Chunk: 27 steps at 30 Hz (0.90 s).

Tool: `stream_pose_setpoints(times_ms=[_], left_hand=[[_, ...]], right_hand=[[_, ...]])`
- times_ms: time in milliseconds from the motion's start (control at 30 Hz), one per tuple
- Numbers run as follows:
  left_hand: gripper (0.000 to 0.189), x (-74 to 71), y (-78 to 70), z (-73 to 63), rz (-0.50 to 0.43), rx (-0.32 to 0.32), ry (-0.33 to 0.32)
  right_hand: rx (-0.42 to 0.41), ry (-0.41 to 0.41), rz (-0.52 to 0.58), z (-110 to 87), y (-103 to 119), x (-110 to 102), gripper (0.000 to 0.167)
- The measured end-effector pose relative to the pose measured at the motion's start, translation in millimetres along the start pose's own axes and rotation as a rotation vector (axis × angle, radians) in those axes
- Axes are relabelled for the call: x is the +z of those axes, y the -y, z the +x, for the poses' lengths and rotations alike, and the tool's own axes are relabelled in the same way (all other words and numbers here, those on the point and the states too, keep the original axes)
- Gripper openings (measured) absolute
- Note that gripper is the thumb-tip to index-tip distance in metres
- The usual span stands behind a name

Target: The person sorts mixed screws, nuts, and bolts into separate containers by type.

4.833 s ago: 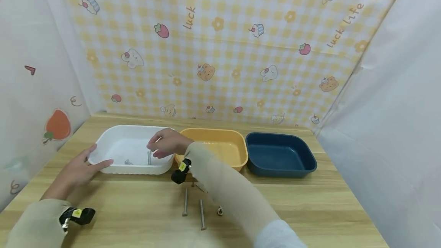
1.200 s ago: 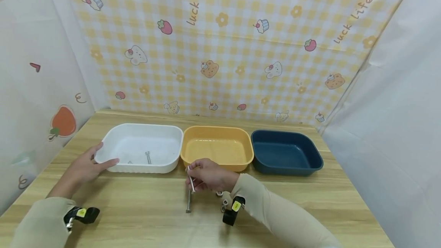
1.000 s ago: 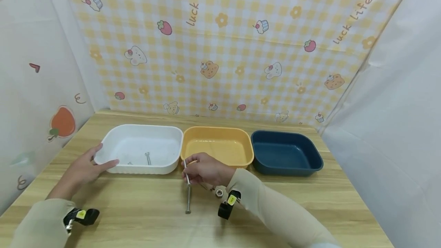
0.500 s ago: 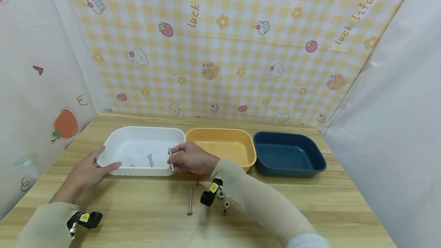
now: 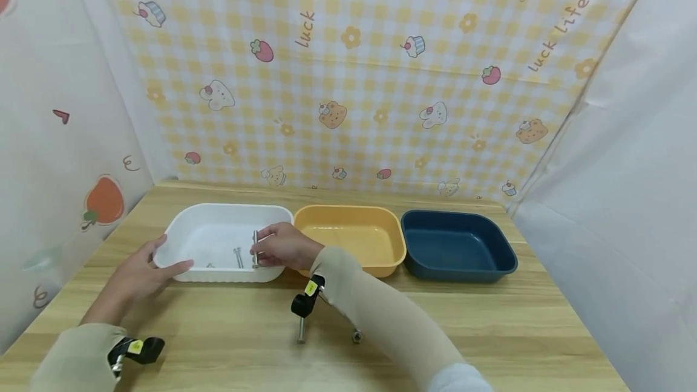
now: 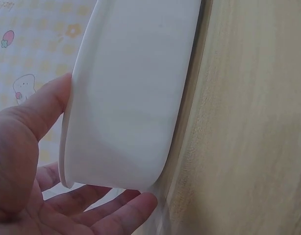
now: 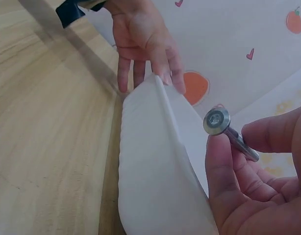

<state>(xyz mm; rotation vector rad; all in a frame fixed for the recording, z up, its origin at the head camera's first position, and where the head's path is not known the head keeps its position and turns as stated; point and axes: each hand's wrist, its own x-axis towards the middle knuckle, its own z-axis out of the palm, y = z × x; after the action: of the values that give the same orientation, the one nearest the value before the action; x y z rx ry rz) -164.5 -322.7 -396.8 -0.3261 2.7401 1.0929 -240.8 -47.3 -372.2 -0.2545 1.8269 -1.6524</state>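
In the head view my left hand (image 5: 138, 277) holds the near left corner of a white plastic bin (image 5: 218, 275), thumb on its rim and fingers spread round its end. The left wrist view shows those fingers against the bin's outer wall (image 6: 126, 98). My right hand (image 5: 285, 247) pinches a silver bolt (image 5: 255, 250) upright over the bin's right part. Close up in the right wrist view, the bolt has a wide round head (image 7: 216, 121) with a hex socket. Inside the bin lie another bolt (image 5: 238, 257) and a small metal piece (image 5: 210, 265) partly hidden by the near wall.
A yellow bin (image 5: 400, 241) and a dark blue bin (image 5: 457, 274) stand in a row right of the white one. On the wooden table, a bolt (image 5: 301, 331) and a nut (image 5: 357, 336) lie below my right forearm, which hides other hardware. Patterned cloth hangs behind.
My right hand has picked up a bolt from the table and carried it up and left, over the white bin. The left hand stays on that bin's corner.
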Motion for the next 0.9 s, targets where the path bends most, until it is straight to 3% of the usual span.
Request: stream_pose_setpoints(times_ms=[167,333,600,733,900], left_hand=[[0.125,-3.5,-2.8,2.7,-0.025,0.003,0.028],[0.129,-5.7,-4.3,2.7,-0.073,-0.005,0.073],[0.125,-6.3,-5.4,2.0,-0.112,-0.028,0.079],[0.128,-5.8,-6.3,1.4,-0.109,-0.043,0.071],[0.127,-3.6,-6.2,0.2,-0.113,-0.057,0.064]], right_hand=[[0.026,-0.063,0.010,12.2,5,4,0.016],[0.016,-0.102,-0.059,26.8,7,10,0.016],[0.045,-0.170,-0.104,50.3,6,17,0.009],[0.086,-0.202,-0.194,48.6,15,21,0.006],[0.149,-0.250,-0.440,53.7,23,23,0.020]])
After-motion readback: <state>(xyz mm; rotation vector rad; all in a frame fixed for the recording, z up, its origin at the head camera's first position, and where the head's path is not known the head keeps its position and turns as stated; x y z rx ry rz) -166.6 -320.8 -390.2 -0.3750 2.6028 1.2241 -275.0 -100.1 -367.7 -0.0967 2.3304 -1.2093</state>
